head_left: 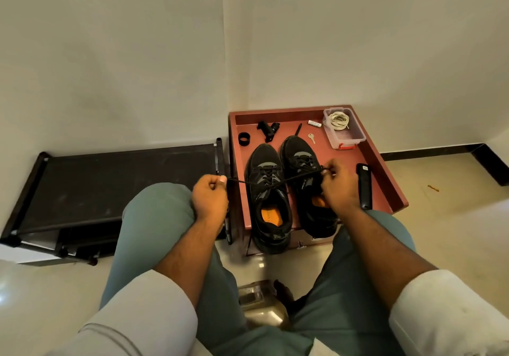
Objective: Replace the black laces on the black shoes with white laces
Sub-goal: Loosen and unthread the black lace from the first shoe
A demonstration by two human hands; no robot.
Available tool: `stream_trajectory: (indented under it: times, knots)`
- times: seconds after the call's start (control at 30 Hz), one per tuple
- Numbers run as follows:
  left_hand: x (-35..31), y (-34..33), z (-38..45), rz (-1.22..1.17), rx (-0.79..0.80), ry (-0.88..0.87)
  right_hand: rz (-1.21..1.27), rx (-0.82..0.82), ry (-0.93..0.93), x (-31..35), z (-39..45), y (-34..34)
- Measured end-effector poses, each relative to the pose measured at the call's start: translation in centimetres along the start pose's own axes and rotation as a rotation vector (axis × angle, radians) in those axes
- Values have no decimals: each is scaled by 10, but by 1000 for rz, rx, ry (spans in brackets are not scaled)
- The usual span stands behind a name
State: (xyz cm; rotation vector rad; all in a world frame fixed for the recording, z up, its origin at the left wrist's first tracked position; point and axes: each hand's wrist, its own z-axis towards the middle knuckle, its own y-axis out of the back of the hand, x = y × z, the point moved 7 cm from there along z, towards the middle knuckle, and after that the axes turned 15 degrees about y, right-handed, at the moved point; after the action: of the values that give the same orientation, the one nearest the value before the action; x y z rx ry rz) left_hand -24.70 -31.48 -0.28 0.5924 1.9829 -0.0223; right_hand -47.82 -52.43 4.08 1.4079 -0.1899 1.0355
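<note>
Two black shoes stand side by side on a red-brown tray table (385,179): the left shoe (268,198) and the right shoe (305,179), both with orange insoles. A black lace (275,181) runs taut from the left shoe's eyelets out to both sides. My left hand (210,197) pinches one end of it to the left of the tray. My right hand (340,183) pinches the other end above the right shoe. White laces (338,120) lie coiled in a clear plastic box (347,135) at the tray's back right.
On the tray lie a black ring (244,138), a black clip-like part (268,130), a key (311,138), a small white battery (314,123) and a black handled tool (365,186). A black low rack (115,187) stands to the left. My knees frame the tray's front.
</note>
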Motion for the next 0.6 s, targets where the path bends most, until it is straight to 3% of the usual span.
stream_trajectory:
  times: [0.17,0.23,0.3,0.37,0.47,0.53,0.6]
  knots:
    - [-8,33,-3,-399,-251,30,355,-519,-341,-44,-9,53]
    - [-16,46,-4,-433,-394,-87,434,-586,-413,-55,-14,57]
    - [-30,50,-17,-312,-522,-275,278,-437,-306,-49,-14,49]
    - [-40,32,-32,-125,-471,-455,88,-131,-55,-23,-16,19]
    - [-37,-26,-46,310,-91,-578,132,235,244,21,-33,-34]
    - [-12,-63,-48,451,255,-506,250,401,252,37,-41,-58]
    - [8,-79,-47,475,424,-384,262,492,210,41,-44,-70]
